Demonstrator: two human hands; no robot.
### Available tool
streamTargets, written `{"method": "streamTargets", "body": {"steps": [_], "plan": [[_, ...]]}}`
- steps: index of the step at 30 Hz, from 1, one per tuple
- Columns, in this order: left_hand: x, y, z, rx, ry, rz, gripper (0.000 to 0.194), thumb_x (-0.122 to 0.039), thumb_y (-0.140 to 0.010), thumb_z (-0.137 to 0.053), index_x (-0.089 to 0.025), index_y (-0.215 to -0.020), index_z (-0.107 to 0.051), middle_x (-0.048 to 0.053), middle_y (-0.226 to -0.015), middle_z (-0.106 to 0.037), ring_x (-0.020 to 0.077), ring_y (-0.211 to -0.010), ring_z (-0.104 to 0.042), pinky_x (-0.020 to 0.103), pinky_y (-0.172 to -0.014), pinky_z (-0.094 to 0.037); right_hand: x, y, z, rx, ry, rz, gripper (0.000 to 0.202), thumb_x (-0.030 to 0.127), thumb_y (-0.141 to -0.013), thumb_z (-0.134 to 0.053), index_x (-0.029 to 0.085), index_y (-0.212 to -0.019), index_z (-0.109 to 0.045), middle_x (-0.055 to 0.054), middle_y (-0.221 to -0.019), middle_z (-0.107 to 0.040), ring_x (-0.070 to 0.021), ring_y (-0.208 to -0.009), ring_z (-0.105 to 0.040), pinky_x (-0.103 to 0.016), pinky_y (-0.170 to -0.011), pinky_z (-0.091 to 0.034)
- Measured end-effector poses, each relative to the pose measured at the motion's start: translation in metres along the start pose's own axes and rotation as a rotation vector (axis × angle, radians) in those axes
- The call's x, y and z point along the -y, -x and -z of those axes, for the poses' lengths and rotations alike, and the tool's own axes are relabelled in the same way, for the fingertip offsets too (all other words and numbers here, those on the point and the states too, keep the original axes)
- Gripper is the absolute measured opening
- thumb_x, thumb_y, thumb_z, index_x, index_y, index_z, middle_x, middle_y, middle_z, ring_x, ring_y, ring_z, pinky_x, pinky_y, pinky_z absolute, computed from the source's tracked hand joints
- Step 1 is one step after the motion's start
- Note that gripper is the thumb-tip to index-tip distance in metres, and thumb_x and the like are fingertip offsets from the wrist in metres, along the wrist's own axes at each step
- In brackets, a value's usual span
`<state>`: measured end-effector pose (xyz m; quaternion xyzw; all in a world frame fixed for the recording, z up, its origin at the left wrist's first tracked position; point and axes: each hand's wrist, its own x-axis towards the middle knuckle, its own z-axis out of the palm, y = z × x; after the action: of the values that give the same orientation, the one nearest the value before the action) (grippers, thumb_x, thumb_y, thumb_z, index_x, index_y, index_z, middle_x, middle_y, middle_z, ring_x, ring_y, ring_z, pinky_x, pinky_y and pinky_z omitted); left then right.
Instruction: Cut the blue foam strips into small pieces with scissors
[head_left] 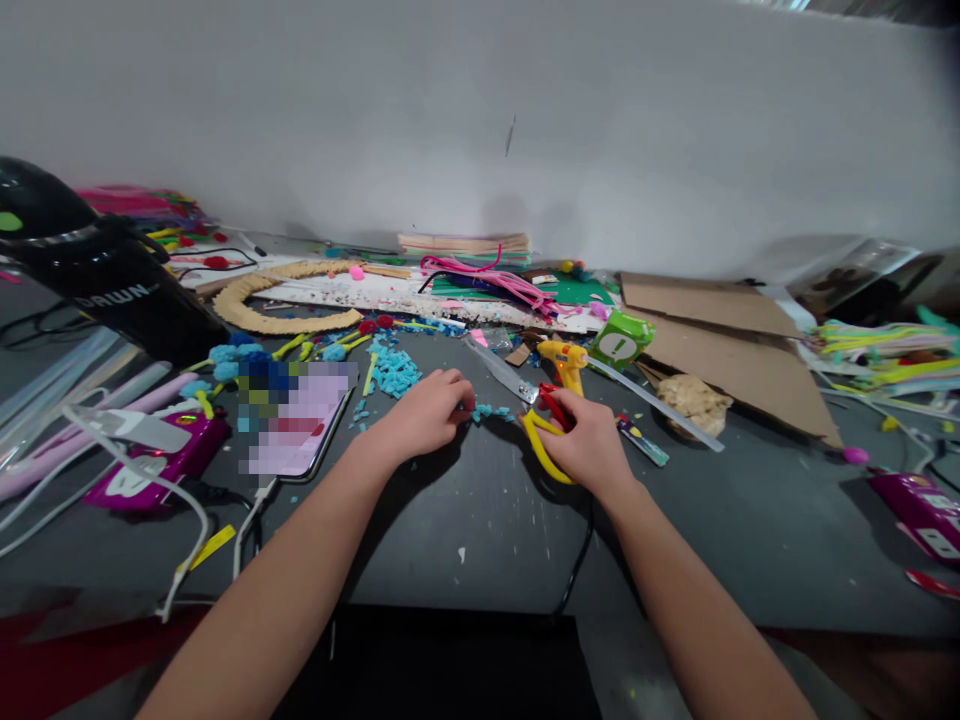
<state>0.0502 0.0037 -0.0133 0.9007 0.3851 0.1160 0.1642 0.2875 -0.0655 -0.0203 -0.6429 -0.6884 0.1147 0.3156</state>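
Observation:
My right hand grips a pair of scissors with red and yellow handles, the blades pointing away to the upper left. Curled over the grey table, my left hand has its fingers drawn together; whatever they hold is hidden. Small light-blue fuzzy snippets lie between the two hands, by my left fingertips. A larger heap of blue snippets sits just beyond my left hand. Past the scissors rests a yellow glue gun, with a clear glue stick sloping off to its right.
On the left are a black bottle, a phone and a purple power strip with white cables. A braided tan ring lies behind. To the right are cardboard, a crumpled tan lump and a green packet.

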Motion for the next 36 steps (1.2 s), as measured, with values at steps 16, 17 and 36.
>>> {"method": "streamTargets", "body": {"steps": [16,17,36], "plan": [[-0.003,-0.004,0.004,-0.122,0.204,-0.023,0.022,-0.014,-0.087,-0.05,-0.017,-0.095,-0.071,0.006,-0.095,-0.071,0.0181,-0.086,-0.065,0.029,-0.078,-0.047,-0.006,-0.001,-0.003,-0.007,-0.003,-0.006,0.027,0.04,-0.074,-0.07,0.021,-0.093,-0.068,-0.003,-0.074,-0.068,-0.0187,-0.067,-0.06,-0.028,-0.063,-0.041],[-0.003,-0.004,0.003,-0.109,0.194,-0.014,0.021,-0.015,-0.088,-0.05,-0.017,-0.093,-0.07,0.007,-0.093,-0.071,0.0182,-0.085,-0.064,0.029,-0.076,-0.047,-0.006,-0.001,-0.003,-0.009,-0.002,-0.005,0.027,0.04,-0.074,-0.069,0.021,-0.093,-0.068,-0.003,-0.074,-0.068,-0.0186,-0.067,-0.059,-0.028,-0.062,-0.041],[-0.008,-0.002,0.019,-0.407,0.47,0.169,0.032,-0.039,-0.096,-0.042,-0.016,-0.081,-0.06,0.001,-0.072,-0.059,0.0138,-0.068,-0.054,0.025,-0.063,-0.04,0.001,0.0,0.003,0.004,-0.07,-0.038,0.036,0.052,-0.071,-0.072,0.022,-0.073,-0.054,0.003,-0.06,-0.052,-0.0121,-0.055,-0.042,-0.024,-0.053,-0.033]]}}
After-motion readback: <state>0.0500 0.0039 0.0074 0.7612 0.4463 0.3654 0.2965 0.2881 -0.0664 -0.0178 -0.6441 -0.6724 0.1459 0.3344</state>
